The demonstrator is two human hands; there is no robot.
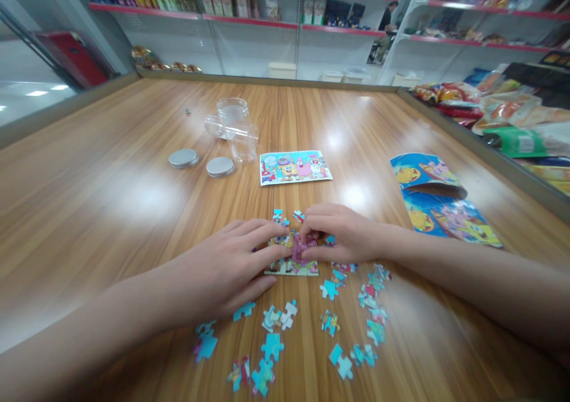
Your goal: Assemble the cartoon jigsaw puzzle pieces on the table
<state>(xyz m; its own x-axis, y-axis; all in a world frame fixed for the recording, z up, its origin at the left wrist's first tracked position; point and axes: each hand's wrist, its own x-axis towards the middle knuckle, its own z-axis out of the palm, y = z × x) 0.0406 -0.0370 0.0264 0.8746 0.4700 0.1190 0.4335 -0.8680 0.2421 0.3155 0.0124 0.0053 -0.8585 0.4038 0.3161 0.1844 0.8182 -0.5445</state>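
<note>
A partly joined jigsaw puzzle (305, 266) with yellow and pink cartoon figures lies on the wooden table. My left hand (229, 265) rests over its left side, fingers stretched out and the fingertips touching it. From the right, my right hand (341, 233) bends its fingers in a pinch at the pink part, closed on a puzzle piece that the fingers largely cover. Loose puzzle pieces (272, 347), many of them light blue, are scattered in front of and around the joined part. Just beyond it lies a picture card (296, 175) with similar cartoon figures.
Two clear plastic jars (234, 114) stand and lie farther back, near silver round lids (220, 166). Blue printed cartoon sheets (449, 206) curl up at the right. Packaged snacks (503, 108) line the right edge. A person (385, 25) is by the shelves (253, 19) behind.
</note>
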